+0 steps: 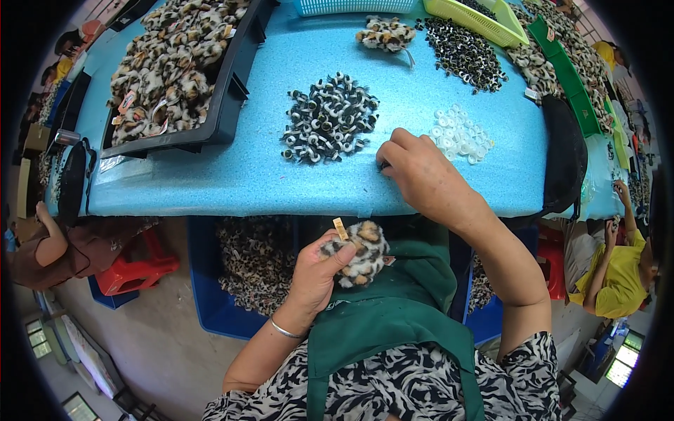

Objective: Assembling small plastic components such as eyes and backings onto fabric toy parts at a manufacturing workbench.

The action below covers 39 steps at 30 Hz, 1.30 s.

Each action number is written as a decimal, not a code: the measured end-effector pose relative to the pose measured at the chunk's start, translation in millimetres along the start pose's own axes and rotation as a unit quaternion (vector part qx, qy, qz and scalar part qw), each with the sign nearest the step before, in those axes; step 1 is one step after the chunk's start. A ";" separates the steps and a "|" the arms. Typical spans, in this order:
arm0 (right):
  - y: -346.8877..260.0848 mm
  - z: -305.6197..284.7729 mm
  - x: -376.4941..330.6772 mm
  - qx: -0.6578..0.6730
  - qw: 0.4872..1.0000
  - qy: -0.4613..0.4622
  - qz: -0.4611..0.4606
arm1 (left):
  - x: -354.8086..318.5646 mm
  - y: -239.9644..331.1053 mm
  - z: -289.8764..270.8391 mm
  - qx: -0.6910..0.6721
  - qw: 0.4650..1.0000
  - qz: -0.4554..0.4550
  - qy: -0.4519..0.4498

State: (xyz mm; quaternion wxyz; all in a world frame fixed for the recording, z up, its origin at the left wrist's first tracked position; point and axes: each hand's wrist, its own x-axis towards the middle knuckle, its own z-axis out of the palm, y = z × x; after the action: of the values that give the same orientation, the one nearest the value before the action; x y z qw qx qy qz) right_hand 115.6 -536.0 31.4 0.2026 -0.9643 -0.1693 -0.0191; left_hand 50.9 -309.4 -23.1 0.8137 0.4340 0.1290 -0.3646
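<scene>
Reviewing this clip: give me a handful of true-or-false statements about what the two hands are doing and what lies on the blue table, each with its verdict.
1. The left hand holds a leopard-print plush piece below the table edge. True.
2. The right hand rests in the white ring pile. False: it is on the blue table, its fingertips down just right of the pile of black-and-white eye pieces; the small white rings lie apart from it, further right.
3. The black tray at the table's left holds leopard-print plush pieces. True.
4. The yellow-green basket stands on the floor. False: it sits at the table's far edge.
5. Both hands are empty. False: the left grips the plush piece.
</scene>
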 end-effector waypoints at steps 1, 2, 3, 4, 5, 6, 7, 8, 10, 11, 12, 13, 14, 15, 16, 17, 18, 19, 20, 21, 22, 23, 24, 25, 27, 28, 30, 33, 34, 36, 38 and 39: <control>0.7 -0.5 -0.7 0.004 1.000 0.002 0.006 | 0.5 -0.3 -0.8 -0.001 1.000 -0.003 -0.002; 1.4 -1.2 -1.9 0.008 1.000 0.005 0.013 | 1.1 -0.6 -1.5 -0.003 1.000 -0.006 -0.003; -2.2 -4.8 -3.8 0.010 1.000 0.003 0.010 | 1.7 -0.8 -2.8 -0.004 1.000 -0.006 0.000; -10.0 -12.4 -9.3 0.191 0.981 -0.015 0.014 | 2.0 -1.2 -3.1 -0.016 1.000 0.000 0.001; -18.2 -15.1 -15.9 0.366 0.930 -0.034 0.019 | 1.3 -1.6 -4.0 -0.027 1.000 0.005 0.002; -24.7 -13.7 -27.4 0.367 0.930 -0.007 -0.018 | 1.9 -1.6 -1.9 -0.028 1.000 0.003 -0.002; -35.0 -5.5 -39.5 0.378 0.926 -0.001 -0.013 | 2.2 -1.9 -0.9 -0.026 1.000 0.010 -0.004; -41.8 6.1 -49.6 0.414 0.910 -0.004 -0.001 | 2.4 -2.1 0.2 -0.024 1.000 0.017 -0.006; -53.0 23.3 -68.3 0.407 0.912 0.013 0.045 | 3.5 -1.3 5.3 -0.027 1.000 0.008 -0.010; -53.4 32.6 -73.3 0.401 0.913 0.028 0.064 | 3.3 -1.7 6.5 -0.031 0.999 0.002 -0.008; -50.7 39.9 -75.6 0.400 0.913 0.047 0.060 | 2.5 -2.2 4.6 -0.029 1.000 0.001 -0.008; -49.7 41.0 -78.8 0.401 0.913 0.048 0.060 | 1.8 -2.9 1.2 -0.014 1.000 -0.002 -0.027; -49.6 40.6 -80.9 0.427 0.899 0.046 0.088 | 1.0 -3.4 -0.5 0.001 0.999 -0.005 -0.046; -49.0 39.8 -83.5 0.451 0.884 0.046 0.118 | -0.6 -0.8 2.7 0.013 0.997 0.011 -0.075; -46.2 42.6 -86.1 0.451 0.884 0.041 0.111 | -1.0 -1.3 2.6 0.015 0.997 0.008 -0.077; -46.7 45.1 -88.4 0.451 0.884 0.043 0.113 | -1.8 -2.0 1.5 0.032 0.996 0.039 -0.077; -47.6 47.1 -90.1 0.508 0.850 0.031 0.133 | -2.5 -3.2 0.8 0.050 0.993 0.073 -0.076; -48.2 48.3 -91.1 0.563 0.812 0.018 0.151 | -3.4 -6.6 -1.1 0.021 0.994 0.084 -0.072; -48.3 48.6 -91.3 0.563 0.812 0.019 0.150 | -5.0 -7.4 -0.5 0.021 0.994 0.085 -0.072; -48.4 49.4 -91.1 0.581 0.797 0.018 0.163 | -6.7 -8.1 -0.2 -0.026 0.997 0.048 -0.052; -48.2 50.3 -90.8 0.598 0.782 0.017 0.176 | -7.9 -8.3 -0.2 -0.074 0.997 0.011 -0.031; -47.1 52.0 -90.6 0.599 0.781 0.017 0.174 | -7.5 -9.4 -1.7 -0.073 0.997 0.012 -0.030; -45.9 53.9 -91.6 0.600 0.783 0.023 0.166 | -6.7 -11.6 -4.2 -0.083 0.996 0.007 -0.040; -45.4 55.5 -92.5 0.600 0.784 0.030 0.158 | -6.7 -12.5 -5.5 -0.093 0.994 0.002 -0.051; -47.5 59.1 -93.1 0.590 0.791 0.048 0.154 | -10.6 -9.3 -3.1 -0.055 0.997 0.004 -0.053; -48.8 60.6 -93.4 0.580 0.797 0.066 0.151 | -12.6 -7.1 -0.9 -0.018 0.998 0.006 -0.056; -52.7 60.2 -94.0 0.578 0.800 0.065 0.147 | -13.3 -7.1 2.7 0.029 0.998 0.024 -0.053; -56.5 58.4 -94.2 0.592 0.789 0.061 0.152 | -9.5 -13.0 -5.9 -0.046 0.998 0.000 -0.047; -57.0 57.6 -94.4 0.619 0.767 0.063 0.157 | -11.4 -14.3 -7.7 -0.046 0.998 0.000 -0.048; -57.0 57.5 -95.8 0.646 0.743 0.064 0.164 | -14.7 -13.8 -7.5 -0.081 0.993 -0.024 -0.077; -56.1 58.8 -98.4 0.639 0.748 0.062 0.165 | -16.9 -12.5 -6.0 -0.081 0.993 -0.027 -0.077; -54.9 59.5 -99.1 0.639 0.749 0.062 0.165 | -17.2 -11.9 -5.8 -0.081 0.993 -0.030 -0.077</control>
State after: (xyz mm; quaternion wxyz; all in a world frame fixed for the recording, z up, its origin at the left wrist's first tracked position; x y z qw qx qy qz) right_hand 2.1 -496.7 -12.5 0.7818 -0.6190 0.0326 0.0671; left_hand 31.1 -300.7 -24.8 0.8425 0.3331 0.1083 -0.4092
